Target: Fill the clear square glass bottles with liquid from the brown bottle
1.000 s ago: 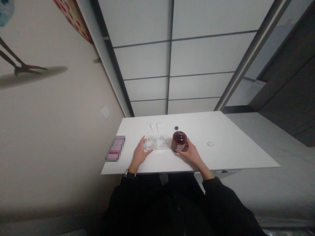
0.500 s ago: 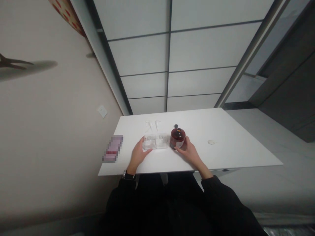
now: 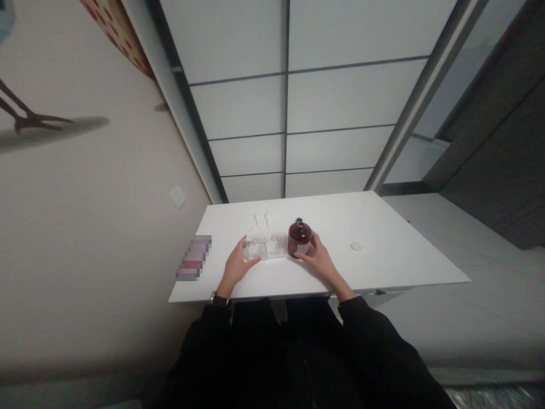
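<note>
My left hand [image 3: 237,263] curves around the left end of two clear, square-sided bottles [image 3: 264,247] set side by side, its thumb along the front. Just right of them stands a dark red-brown round bottle [image 3: 298,234] with a pale label and an open-looking neck. My right hand [image 3: 320,258] grips that bottle from the right, thumb across its front. A small dark cap [image 3: 299,220] lies right behind it. Two white pump or spray tops [image 3: 262,220] rest on the table behind the clear bottles.
The white table [image 3: 383,250] has a small crumpled white scrap [image 3: 356,246] to the right. A blurred-out pink and red item [image 3: 194,258] sits at the left edge. A wall [image 3: 136,238] stands close on the left, and white panelled doors [image 3: 251,108] rise behind.
My view has shifted slightly, so the scene sits a little differently in the picture. Both hands keep their holds, and the bottles stay in place on the table.
</note>
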